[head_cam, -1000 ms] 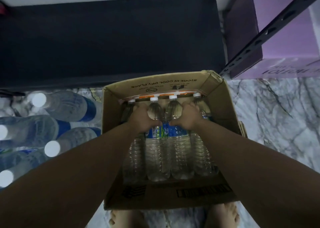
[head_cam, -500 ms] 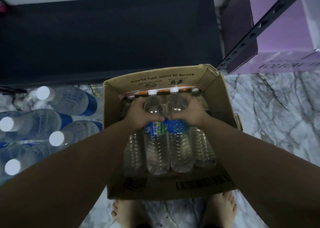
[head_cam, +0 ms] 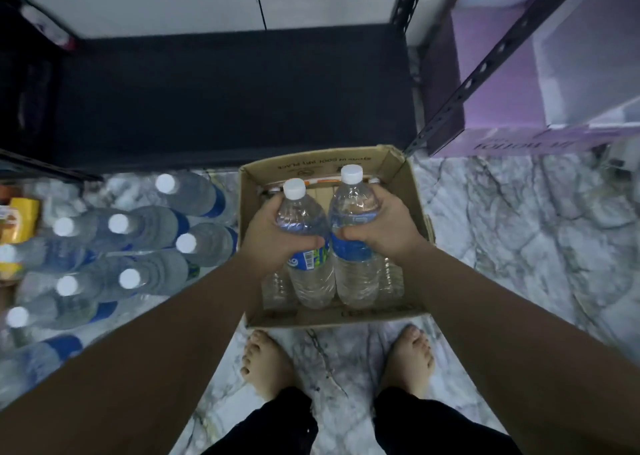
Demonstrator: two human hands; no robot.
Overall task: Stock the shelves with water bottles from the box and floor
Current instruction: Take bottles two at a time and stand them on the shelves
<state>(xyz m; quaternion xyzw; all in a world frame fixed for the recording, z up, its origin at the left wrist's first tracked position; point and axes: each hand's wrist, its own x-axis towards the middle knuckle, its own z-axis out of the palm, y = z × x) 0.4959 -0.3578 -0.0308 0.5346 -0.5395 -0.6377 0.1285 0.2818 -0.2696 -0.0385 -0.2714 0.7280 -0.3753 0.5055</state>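
Floor [head_cam: 519, 247]: grey-white marble pattern; carries the box and the loose bottles; two bare feet stand at the near edge of the box.
Shelf [head_cam: 235, 101]: dark, low, bare on top; sits behind the box, framed by perforated black posts.
Purple carton [head_cam: 498, 74]: on the neighbouring rack at right, printed text upside down.
Box [head_cam: 414, 191]: brown cardboard, open top, on the floor just in front of the shelf; printed flap at the far side.
Floor bottles [head_cam: 145, 226]: a cluster of clear bottles with white caps and blue labels, left of the box, some touching one another; exact count cannot be told because of blur.
Yellow pack [head_cam: 20, 219]: at the far left edge, beside the floor bottles.
Box bottles [head_cam: 391, 278]: two clear bottles lying in the box, one at each side, partly hidden.
Left bottle [head_cam: 304, 240]: white cap, blue label with barcode; raised above the box, touching the right bottle.
Right bottle [head_cam: 353, 233]: white cap, blue label; raised slightly higher.
Left hand [head_cam: 273, 236]: fingers wrapped tight round the left bottle.
Right hand [head_cam: 384, 226]: fingers wrapped tight round the right bottle.
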